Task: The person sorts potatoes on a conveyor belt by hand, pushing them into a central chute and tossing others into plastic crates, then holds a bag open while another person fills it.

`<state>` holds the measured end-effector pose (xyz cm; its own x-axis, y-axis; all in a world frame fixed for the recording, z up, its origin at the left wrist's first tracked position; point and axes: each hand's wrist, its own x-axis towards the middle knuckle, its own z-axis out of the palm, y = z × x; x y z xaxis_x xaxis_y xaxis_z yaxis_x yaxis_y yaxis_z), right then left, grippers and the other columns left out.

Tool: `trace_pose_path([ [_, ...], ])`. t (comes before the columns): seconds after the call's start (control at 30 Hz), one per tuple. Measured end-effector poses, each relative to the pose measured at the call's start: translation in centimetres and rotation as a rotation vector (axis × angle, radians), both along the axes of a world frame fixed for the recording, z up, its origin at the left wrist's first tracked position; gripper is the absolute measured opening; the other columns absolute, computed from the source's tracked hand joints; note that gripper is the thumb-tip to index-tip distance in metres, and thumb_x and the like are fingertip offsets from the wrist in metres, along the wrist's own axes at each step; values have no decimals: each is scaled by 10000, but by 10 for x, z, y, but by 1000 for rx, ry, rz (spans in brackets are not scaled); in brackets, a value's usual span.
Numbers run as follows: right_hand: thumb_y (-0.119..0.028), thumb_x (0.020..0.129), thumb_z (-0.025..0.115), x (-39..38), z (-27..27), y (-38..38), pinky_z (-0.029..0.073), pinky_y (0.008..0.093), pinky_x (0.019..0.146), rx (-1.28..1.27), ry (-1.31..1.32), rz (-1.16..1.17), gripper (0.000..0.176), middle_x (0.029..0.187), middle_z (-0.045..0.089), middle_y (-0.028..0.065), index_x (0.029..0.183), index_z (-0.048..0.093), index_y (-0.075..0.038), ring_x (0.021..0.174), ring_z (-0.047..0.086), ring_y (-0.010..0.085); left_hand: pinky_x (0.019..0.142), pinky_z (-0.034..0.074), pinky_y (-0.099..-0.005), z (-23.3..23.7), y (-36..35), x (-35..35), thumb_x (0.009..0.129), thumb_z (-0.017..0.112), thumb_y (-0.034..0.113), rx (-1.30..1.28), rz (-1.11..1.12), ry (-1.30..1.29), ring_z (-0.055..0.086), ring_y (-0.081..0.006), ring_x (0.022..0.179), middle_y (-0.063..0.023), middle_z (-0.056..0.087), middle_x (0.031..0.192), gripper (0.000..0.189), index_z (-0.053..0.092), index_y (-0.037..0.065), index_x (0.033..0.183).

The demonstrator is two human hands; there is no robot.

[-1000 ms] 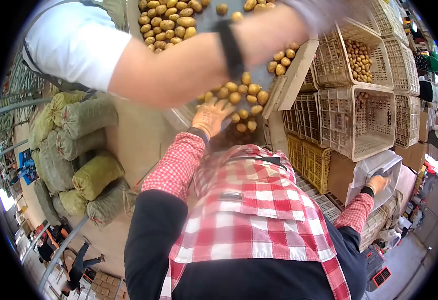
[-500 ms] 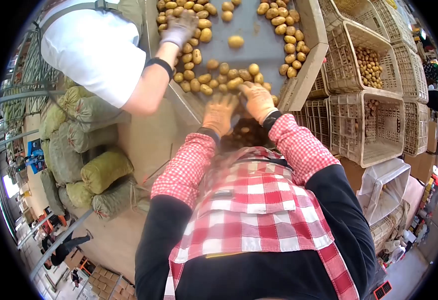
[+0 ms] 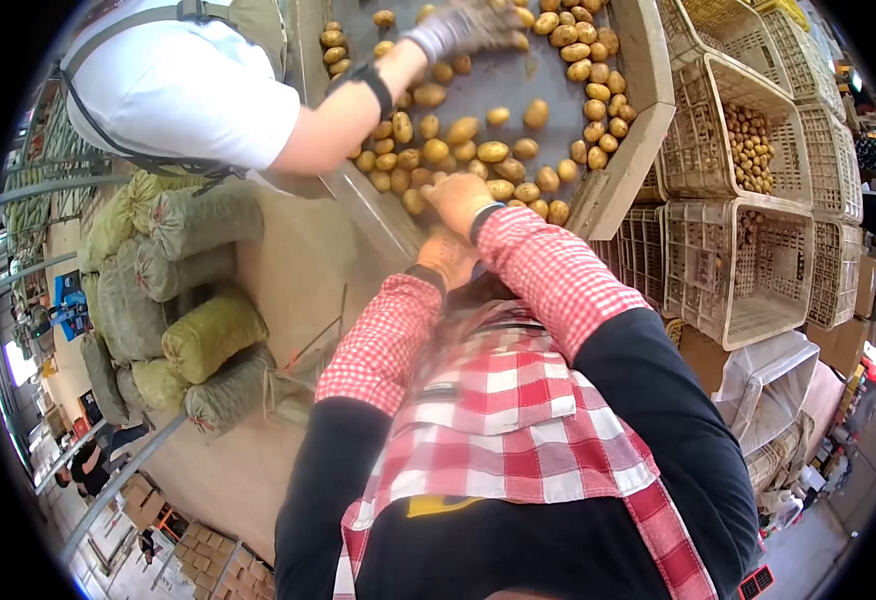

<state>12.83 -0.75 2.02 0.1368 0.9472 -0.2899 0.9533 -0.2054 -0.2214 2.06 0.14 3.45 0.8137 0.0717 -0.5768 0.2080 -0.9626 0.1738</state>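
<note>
The table (image 3: 633, 165) is spreading out ahead of me, with crates (image 3: 698, 240) standing to its right. Farther off, a co-worker's gloved hand (image 3: 463, 28) is reaching over it from the left. My right hand (image 3: 461, 200) is touching potatoes (image 3: 493, 151) at the near end, fingers curving close together; whether they are pinching one, I cannot tell. My left hand (image 3: 448, 260) is sitting just nearer, fingers hidden. Loose, low fingers should be sparing the skins.

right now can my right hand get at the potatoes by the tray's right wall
Likely yes: the right hand is at the lower end of the tray, with only loose potatoes between, and the co-worker's gloved hand is farther up.
</note>
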Motion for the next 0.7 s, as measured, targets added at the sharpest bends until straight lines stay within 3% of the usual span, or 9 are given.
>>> trace_pose_path([
  [0.07,-115,885,664,8,13,-25,537,451,899,174,279,-154,438,1120,643,151,1318,620,-162,1087,663,353,1056,456,-486,-7,-1,-6,984,540,354,-20,4,-67,614,-327,1267,-122,660,1374,415,687,128,1299],
  [0.17,-172,897,698,0,29,-74,539,442,935,344,549,-354,430,1187,676,184,1313,614,-106,1102,675,370,1068,447,-480,-22,0,-9,967,571,374,-45,15,-168,596,-304,1283,-91,621,1424,440,679,152,1330],
  [0.3,-96,907,751,8,9,-135,532,274,901,342,1382,-852,364,1103,688,59,1250,645,-40,997,623,115,994,509,-482,-9,0,-8,913,675,394,-45,51,-171,572,-306,1273,-50,595,1387,453,662,233,1336],
  [0.43,-9,901,753,36,54,-180,529,289,891,545,1013,-877,333,1114,679,33,1222,669,-43,1006,623,132,923,529,-485,-14,3,-12,869,722,313,-118,-9,-411,541,-266,1210,-13,581,1292,407,676,253,1269],
  [0.47,-91,945,736,62,58,-196,527,277,870,649,848,-867,244,1072,672,24,1184,699,-54,969,631,130,925,537,-495,-9,4,-10,888,706,325,-111,-27,-366,556,-280,1230,-32,576,1330,414,655,254,1292],
  [0.5,-219,1014,663,102,57,-212,532,274,861,933,1128,-1204,220,1010,663,15,1160,724,-66,932,648,136,927,545,-505,-6,3,-9,906,691,338,-106,-44,-320,571,-295,1250,-50,572,1368,421,633,254,1315],
  [0.53,-351,1058,577,131,103,-212,537,275,839,1023,874,-1197,349,1020,660,32,1248,695,-83,870,652,150,927,545,-505,-8,2,-11,906,691,338,-111,-47,-321,571,-295,1250,-50,572,1368,421,633,254,1315],
  [0.63,-296,1089,495,231,89,-258,566,324,849,1420,839,-1478,410,1197,705,127,1441,562,-97,903,685,214,930,530,-473,-20,0,-15,874,714,293,-98,-15,-433,553,-264,1214,-32,583,1303,397,677,231,1264],
  [0.7,-205,1059,523,206,114,-218,568,366,909,1073,619,-1538,384,1209,718,160,1425,599,-114,989,703,268,946,527,-453,-28,3,-13,884,706,285,-152,-66,-469,564,-278,1199,-49,587,1297,399,670,199,1272],
])
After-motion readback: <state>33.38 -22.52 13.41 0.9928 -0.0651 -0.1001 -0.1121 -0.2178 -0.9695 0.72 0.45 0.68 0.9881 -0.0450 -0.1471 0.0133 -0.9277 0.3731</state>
